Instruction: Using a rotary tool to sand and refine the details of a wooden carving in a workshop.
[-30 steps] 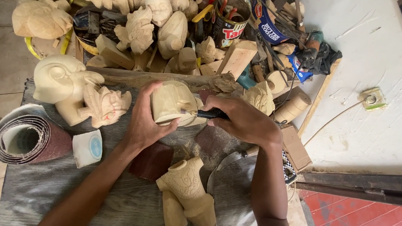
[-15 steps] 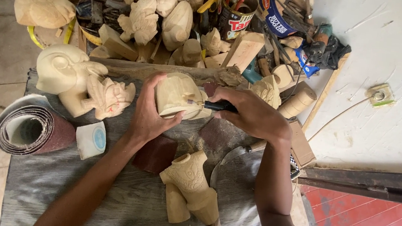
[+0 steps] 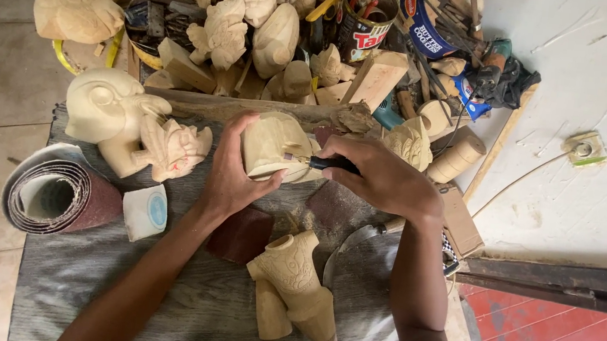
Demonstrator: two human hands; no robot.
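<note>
Centre of frame, on the grey cloth [image 3: 155,298]: pale wooden carving [image 3: 273,147] steadied upright by the left hand [image 3: 232,173], palm against its left side, fingers wrapped over the top edge. Right hand [image 3: 381,179] closed around a black-handled carving tool [image 3: 328,163], metal tip touching the carving's right face. Compared with a second ago: same grips, tool tip at the same spot, carving barely turned (mostly the view itself drifting lower). Fine cutting under way, then, not a change of tool or piece. Lower centre: a finished-looking carved torso [image 3: 295,286] lying on its side, well apart from both hands. Left of frame: bird-headed carving [image 3: 110,116], roll of sandpaper [image 3: 53,197], small white tape roll [image 3: 145,210]. Upper frame: heap of rough wooden figures [image 3: 253,7] and a tin of tools [image 3: 369,8].
</note>
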